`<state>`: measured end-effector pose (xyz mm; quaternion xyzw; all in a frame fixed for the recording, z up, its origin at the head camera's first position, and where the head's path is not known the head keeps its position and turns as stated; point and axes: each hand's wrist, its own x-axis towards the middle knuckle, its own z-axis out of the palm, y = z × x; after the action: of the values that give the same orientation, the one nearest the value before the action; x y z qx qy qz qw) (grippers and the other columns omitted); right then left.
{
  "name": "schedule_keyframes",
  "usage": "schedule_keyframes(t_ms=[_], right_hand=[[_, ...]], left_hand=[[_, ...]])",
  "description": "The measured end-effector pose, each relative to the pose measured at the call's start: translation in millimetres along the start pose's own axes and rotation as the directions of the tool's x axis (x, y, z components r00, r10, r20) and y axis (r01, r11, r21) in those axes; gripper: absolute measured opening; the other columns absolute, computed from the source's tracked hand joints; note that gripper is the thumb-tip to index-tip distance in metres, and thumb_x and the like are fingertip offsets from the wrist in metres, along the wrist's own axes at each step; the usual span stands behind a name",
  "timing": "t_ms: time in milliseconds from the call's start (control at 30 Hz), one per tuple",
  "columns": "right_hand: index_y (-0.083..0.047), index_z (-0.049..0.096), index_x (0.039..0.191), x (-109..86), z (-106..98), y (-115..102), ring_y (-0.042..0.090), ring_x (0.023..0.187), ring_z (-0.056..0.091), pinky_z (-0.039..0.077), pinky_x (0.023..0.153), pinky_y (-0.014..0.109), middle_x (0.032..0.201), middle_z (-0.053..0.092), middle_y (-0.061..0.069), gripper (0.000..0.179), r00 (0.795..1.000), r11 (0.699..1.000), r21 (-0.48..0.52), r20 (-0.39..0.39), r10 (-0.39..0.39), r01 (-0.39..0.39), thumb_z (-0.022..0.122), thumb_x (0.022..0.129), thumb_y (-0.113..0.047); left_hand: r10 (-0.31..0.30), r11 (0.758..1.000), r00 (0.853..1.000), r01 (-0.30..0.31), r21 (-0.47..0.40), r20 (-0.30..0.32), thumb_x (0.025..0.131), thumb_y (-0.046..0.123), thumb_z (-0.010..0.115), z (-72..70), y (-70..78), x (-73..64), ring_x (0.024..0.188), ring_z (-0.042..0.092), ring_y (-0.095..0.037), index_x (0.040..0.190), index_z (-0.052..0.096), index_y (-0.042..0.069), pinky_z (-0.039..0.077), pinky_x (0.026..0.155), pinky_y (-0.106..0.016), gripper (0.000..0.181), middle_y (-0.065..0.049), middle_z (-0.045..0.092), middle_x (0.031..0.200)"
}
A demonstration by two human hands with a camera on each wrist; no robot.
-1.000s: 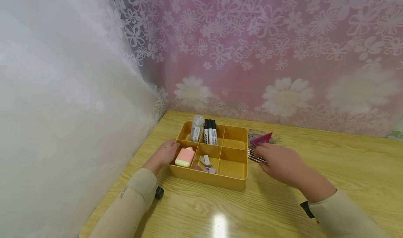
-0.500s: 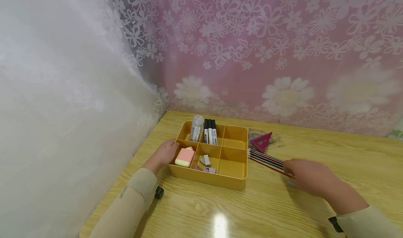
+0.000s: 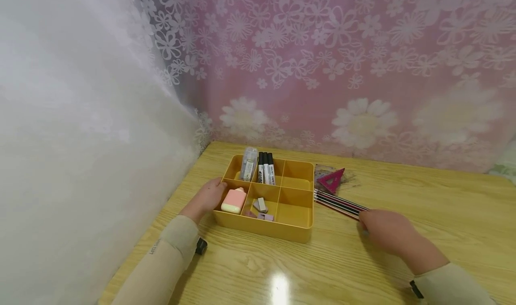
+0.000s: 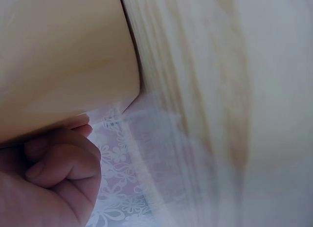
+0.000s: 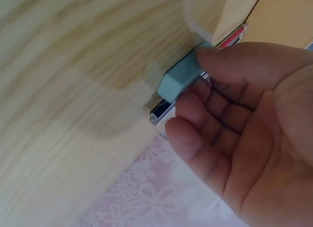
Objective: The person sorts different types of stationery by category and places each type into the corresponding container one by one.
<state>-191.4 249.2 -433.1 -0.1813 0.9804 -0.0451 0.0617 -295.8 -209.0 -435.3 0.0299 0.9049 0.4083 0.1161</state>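
Seemingly at the pickup step, I had the right hand pinching the green block, the left hand gripping the box, and judged a lift clear of the pencils was needed next.

Head view downward, wrist views near fingers

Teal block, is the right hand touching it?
Touching. The right wrist view shows the right hand pinching one end of the teal block, thumb against it.

The left hand is held near the left edge of the tabletop, fingers curled, while the right hand is extended, its thumb opposed to bent fingers.
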Motion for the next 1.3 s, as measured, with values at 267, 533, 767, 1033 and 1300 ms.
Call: schedule_keyframes(t_ms=[267,533,767,1033,1300], right_hand=[[-0.016,0.052,0.077,2.7,-3.7,-8.0,0.015,0.06,0.039,0.035,0.055,0.034,0.068,0.047,-0.004,0.026,1.0,0.999,-0.051,0.008,0.017,-0.016,0.062,0.099,-0.007],[-0.015,0.056,0.08,2.4,-3.8,-7.7,0.014,0.06,0.045,0.042,0.053,0.037,0.07,0.052,-0.005,0.02,0.999,0.999,-0.032,-0.026,0.043,-0.044,0.063,0.097,-0.007],[-0.018,0.06,0.086,3.2,-3.6,5.8,0.013,0.064,0.047,0.043,0.057,0.037,0.076,0.056,-0.007,0.013,0.998,0.997,0.038,0.017,0.062,-0.062,0.066,0.092,-0.008],[-0.021,0.052,0.084,6.8,-10.5,-12.6,0.013,0.059,0.041,0.033,0.054,0.032,0.069,0.047,-0.007,0.021,0.999,0.988,0.155,-0.031,0.017,-0.012,0.069,0.095,-0.015],[-0.024,0.054,0.089,20.5,-34.1,-53.3,0.01,0.056,0.04,0.035,0.051,0.029,0.074,0.048,-0.011,0.019,0.982,0.983,0.157,-0.176,-0.068,0.096,0.07,0.093,-0.014]], left_hand=[[-0.001,1.0,1.0,0.001,0.003,-0.005,0.111,0.032,0.031,-1.6,-0.6,0.4,0.136,0.046,-0.034,0.146,0.052,0.005,0.032,0.114,-0.056,0.049,-0.015,0.053,0.145],[0.005,1.0,1.0,-0.005,0.002,-0.004,0.111,0.032,0.031,-4.4,-0.4,0.4,0.136,0.046,-0.035,0.146,0.052,0.006,0.032,0.113,-0.056,0.048,-0.014,0.053,0.145],[0.019,1.0,1.0,-0.019,-0.007,0.007,0.111,0.031,0.032,-3.3,-0.2,-1.0,0.134,0.049,-0.034,0.143,0.055,0.007,0.034,0.112,-0.056,0.046,-0.014,0.056,0.141],[0.0,1.0,1.0,0.0,-0.01,0.0,0.111,0.032,0.031,-2.0,-1.6,-1.5,0.137,0.045,-0.034,0.147,0.051,0.007,0.032,0.114,-0.056,0.048,-0.014,0.052,0.146],[0.001,1.0,1.0,-0.001,-0.013,-0.01,0.111,0.031,0.032,-1.3,-1.0,-1.1,0.135,0.047,-0.034,0.144,0.054,0.007,0.033,0.113,-0.056,0.047,-0.014,0.054,0.144]])
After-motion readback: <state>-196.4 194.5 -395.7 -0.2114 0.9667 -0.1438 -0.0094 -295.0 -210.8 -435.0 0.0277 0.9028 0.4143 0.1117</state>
